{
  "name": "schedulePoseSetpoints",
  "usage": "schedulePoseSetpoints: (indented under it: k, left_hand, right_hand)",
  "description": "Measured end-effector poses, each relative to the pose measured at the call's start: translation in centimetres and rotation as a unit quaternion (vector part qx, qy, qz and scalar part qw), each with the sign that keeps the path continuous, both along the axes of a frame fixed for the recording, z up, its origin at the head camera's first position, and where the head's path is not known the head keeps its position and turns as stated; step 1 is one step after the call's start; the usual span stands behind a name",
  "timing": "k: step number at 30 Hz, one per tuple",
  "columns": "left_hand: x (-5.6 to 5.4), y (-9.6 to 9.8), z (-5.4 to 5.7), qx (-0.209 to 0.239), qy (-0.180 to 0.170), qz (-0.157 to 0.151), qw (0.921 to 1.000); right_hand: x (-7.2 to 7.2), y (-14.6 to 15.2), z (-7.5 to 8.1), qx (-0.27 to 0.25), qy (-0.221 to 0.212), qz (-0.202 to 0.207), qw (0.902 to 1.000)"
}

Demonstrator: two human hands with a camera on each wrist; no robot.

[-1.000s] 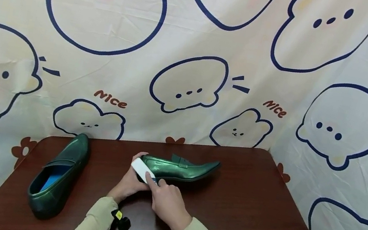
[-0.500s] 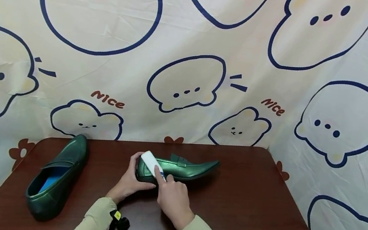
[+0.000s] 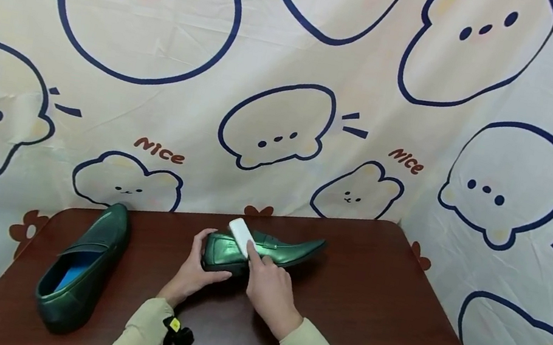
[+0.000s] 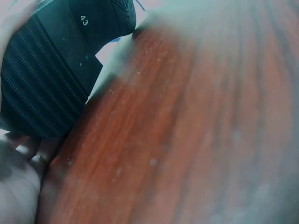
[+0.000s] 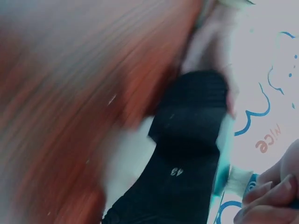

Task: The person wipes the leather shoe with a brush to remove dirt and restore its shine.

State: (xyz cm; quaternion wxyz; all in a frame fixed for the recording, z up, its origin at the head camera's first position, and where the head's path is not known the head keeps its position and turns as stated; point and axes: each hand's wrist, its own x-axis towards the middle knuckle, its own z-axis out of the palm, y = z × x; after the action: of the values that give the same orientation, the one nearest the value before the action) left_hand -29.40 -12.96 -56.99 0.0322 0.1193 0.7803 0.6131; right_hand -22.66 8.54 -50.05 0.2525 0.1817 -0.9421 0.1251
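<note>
A shiny green loafer (image 3: 290, 254) lies tipped on its side, toe to the right, in the head view. My left hand (image 3: 188, 275) grips it at the heel, thumb along the near side. Its black ridged sole (image 4: 44, 79), marked 43, faces me in both wrist views. My right hand (image 3: 273, 296) holds a white oblong applicator-like object (image 3: 241, 236) with a blue part (image 5: 252, 182), index finger stretched along it. That object lies against the shoe's upper side; its contact face is hidden. The matching green loafer (image 3: 83, 268) stands upright at left, blue insole showing.
A dark red-brown wooden table (image 3: 372, 325) lies under the shoes. Behind it and at both sides hangs a pale cloth (image 3: 288, 45) with cartoon bears. A small black device (image 3: 182, 338) with a yellow mark is on the left wrist.
My right hand has moved the white object from the heel rightward along the shoe's side toward its middle. The left hand still grips the heel. The view has shifted slightly.
</note>
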Motion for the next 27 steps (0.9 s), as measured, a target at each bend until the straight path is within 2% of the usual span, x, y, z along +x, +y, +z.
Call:
schedulePoseSetpoints:
  k: [2,4,8,12,16,20,27]
  left_hand:
    - [0.2,-0.1,0.1,-0.016,0.000,0.012,0.9998]
    - [0.3,-0.2,0.1,-0.028,0.010,0.019,0.9994]
    - [0.3,-0.4,-0.2,-0.031,0.028,0.012,0.9991]
    - [0.2,-0.6,-0.1,-0.026,0.025,0.007,0.9993]
    - [0.0,-0.4,0.3,-0.019,0.001,0.005,0.9998]
    - [-0.3,0.1,0.5,-0.016,-0.022,-0.003,0.9996]
    - [-0.2,0.2,0.2,-0.005,-0.025,-0.002,0.9997]
  right_hand:
    - [0.3,-0.5,0.2,-0.026,-0.026,0.016,0.9992]
    - [0.6,-0.9,0.2,-0.029,-0.044,0.030,0.9982]
    - [1.4,-1.6,-0.5,0.014,-0.047,0.040,0.9980]
    - [1.7,-2.3,-1.0,0.061,-0.040,0.039,0.9966]
    - [1.4,-2.1,-1.3,0.090,-0.029,0.017,0.9954]
    - [1.1,-0.8,-1.3,0.089,-0.009,-0.010,0.9959]
    - [1.4,2.1,-0.8,0.089,0.017,-0.048,0.9948]
